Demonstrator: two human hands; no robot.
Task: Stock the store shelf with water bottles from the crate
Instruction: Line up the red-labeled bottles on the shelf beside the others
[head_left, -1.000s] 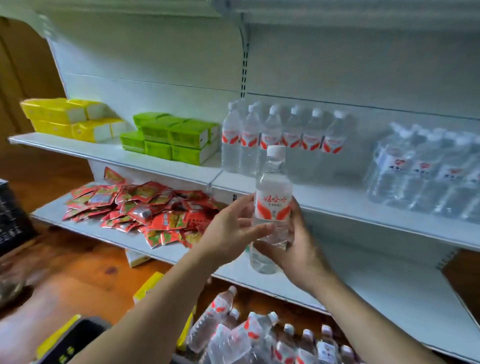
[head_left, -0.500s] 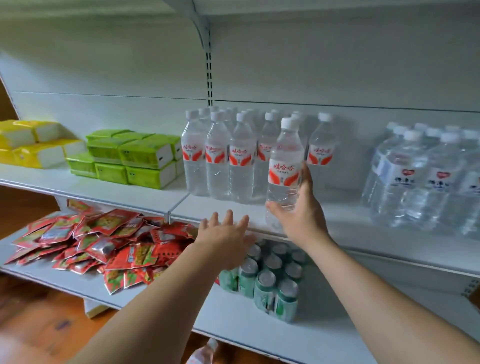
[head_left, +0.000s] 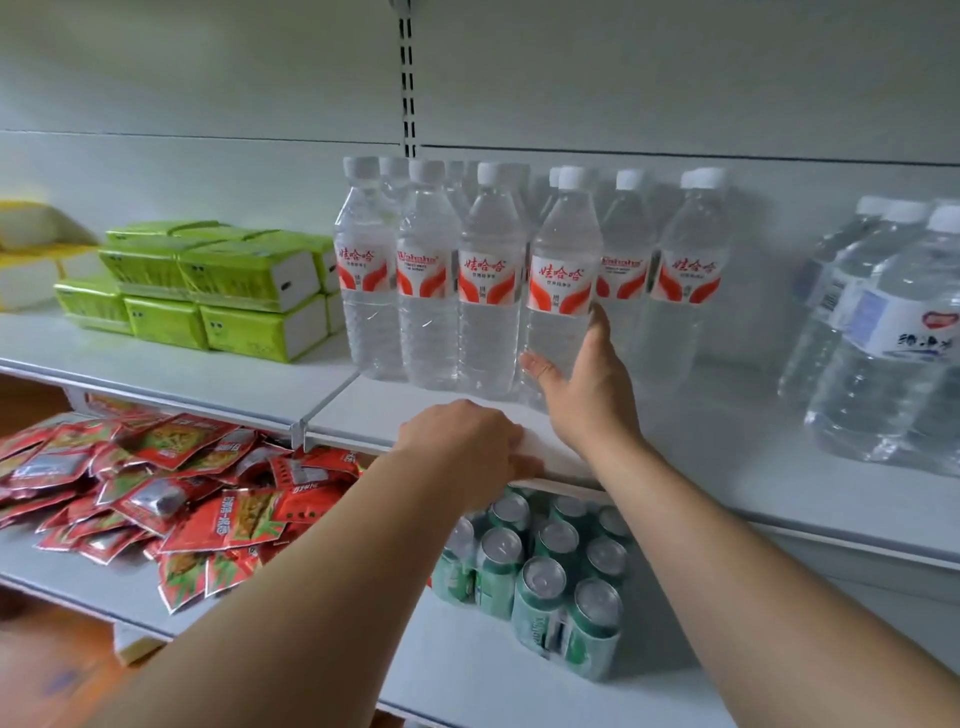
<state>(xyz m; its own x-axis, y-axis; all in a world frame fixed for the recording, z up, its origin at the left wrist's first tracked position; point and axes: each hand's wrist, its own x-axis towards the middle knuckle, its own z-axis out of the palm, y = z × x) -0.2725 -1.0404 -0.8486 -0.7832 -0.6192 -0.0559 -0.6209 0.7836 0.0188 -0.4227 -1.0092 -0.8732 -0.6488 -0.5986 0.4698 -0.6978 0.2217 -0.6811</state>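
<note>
A clear water bottle (head_left: 562, 280) with a white cap and red-and-white label stands on the white middle shelf (head_left: 727, 457), at the front of a group of matching bottles (head_left: 428, 270). My right hand (head_left: 589, 387) grips its lower half, thumb on the left and fingers round the right side. My left hand (head_left: 462, 447) rests on the shelf's front edge just left of it, fingers bent over the lip. The crate is out of view.
Green tissue packs (head_left: 208, 291) sit left on the same shelf, and a shrink-wrapped pack of larger bottles (head_left: 883, 332) sits right. On the lower shelf (head_left: 467, 665) lie red snack packets (head_left: 171, 493) and a pack of green cans (head_left: 545, 577).
My right hand carried the bottle up from in front of the lower shelf and stood it among the others. My left hand let go of it and came down onto the shelf edge.
</note>
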